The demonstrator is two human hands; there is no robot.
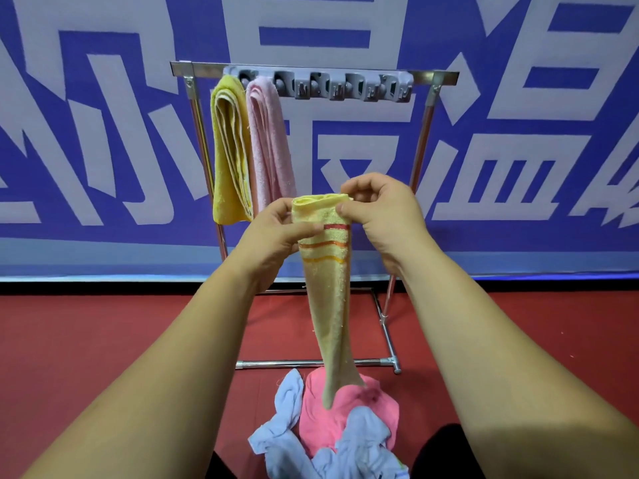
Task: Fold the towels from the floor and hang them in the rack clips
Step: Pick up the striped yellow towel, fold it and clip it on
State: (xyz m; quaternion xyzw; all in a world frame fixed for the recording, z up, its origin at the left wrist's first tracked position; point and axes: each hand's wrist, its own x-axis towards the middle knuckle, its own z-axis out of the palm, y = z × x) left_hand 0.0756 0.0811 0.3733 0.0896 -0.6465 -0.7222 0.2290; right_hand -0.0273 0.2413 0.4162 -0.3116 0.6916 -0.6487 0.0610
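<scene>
A pale yellow towel (pixel 328 288) with red and orange stripes hangs folded lengthwise in front of me. My left hand (pixel 273 233) pinches its top left edge and my right hand (pixel 380 209) pinches its top right corner. Its lower tip dangles onto a pink towel (pixel 349 409) lying on the floor among light blue towels (pixel 359 440). Behind stands a metal rack (pixel 197 108) with a grey clip strip (pixel 345 85). A folded yellow towel (pixel 230 150) and a folded light pink towel (pixel 268 140) hang from the two leftmost clips; the clips to the right hold nothing.
The rack's base bars (pixel 311 364) rest on a red floor (pixel 86 340) just beyond the towel pile. A blue banner wall (pixel 518 133) with large white characters stands right behind the rack. My dark-clothed knees (pixel 439 451) show at the bottom edge.
</scene>
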